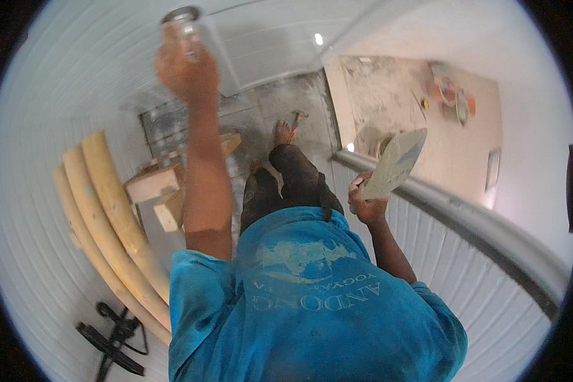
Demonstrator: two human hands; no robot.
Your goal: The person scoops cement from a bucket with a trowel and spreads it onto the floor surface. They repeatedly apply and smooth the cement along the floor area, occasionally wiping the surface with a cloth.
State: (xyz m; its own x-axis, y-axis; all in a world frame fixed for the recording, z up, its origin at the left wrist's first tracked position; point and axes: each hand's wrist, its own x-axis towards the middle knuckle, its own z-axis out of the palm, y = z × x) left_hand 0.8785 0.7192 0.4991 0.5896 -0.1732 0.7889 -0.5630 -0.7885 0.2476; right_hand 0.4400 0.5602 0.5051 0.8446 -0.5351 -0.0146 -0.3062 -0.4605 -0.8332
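Note:
My left hand (186, 71) is raised high against the white panelled surface and is shut on a small clear, round object with a metal rim (182, 20); what it is I cannot tell. My right hand (365, 202) is held at waist height and grips the handle of a flat plastering trowel (398, 162), its pale, smeared blade pointing up and to the right. Between both arms I see my blue shirt, dark trousers and bare feet (282, 132) on a dusty grey floor.
Three pale long poles (102, 210) lean at the left beside wooden blocks (154, 184). Black cables (111, 337) lie at the lower left. A grey rail (465, 216) tops a white ribbed panel at the right. A hammer (297, 118) and buckets (453, 97) sit on the floor.

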